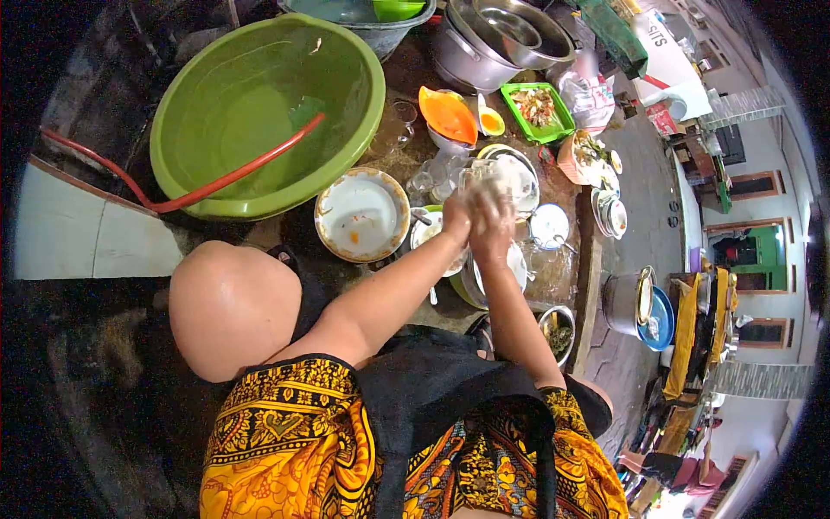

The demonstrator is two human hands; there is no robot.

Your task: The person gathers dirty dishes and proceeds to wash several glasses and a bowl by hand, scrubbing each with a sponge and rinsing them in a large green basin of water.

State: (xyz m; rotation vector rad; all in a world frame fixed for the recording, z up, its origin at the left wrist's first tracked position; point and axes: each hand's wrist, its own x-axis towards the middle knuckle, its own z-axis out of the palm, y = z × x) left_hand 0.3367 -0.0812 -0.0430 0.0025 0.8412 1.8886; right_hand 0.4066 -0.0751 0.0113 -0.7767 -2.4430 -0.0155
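My two hands meet over a crowd of dishes. Closed round a clear drinking glass (pixel 477 176) is my left hand (pixel 458 218). Pressed against it, my right hand (pixel 494 227) is wet and curled, its fingers blurred; what it grips I cannot make out. Several more clear glasses (pixel 424 180) stand just left of the hands. A white plate (pixel 516 183) lies to the right behind them, with a small white saucer (pixel 550 227) nearby. Under my wrists are stacked plates (pixel 514 268), partly hidden by my forearms.
A large green basin (pixel 367 130) of water with a red hose (pixel 251 173) stands left. Nearby are a white enamel bowl (pixel 363 216), an orange bowl (pixel 448 117), a green basket of scraps (pixel 538 112) and metal pots (pixel 467 65). A ledge edge (pixel 590 285) runs along the right.
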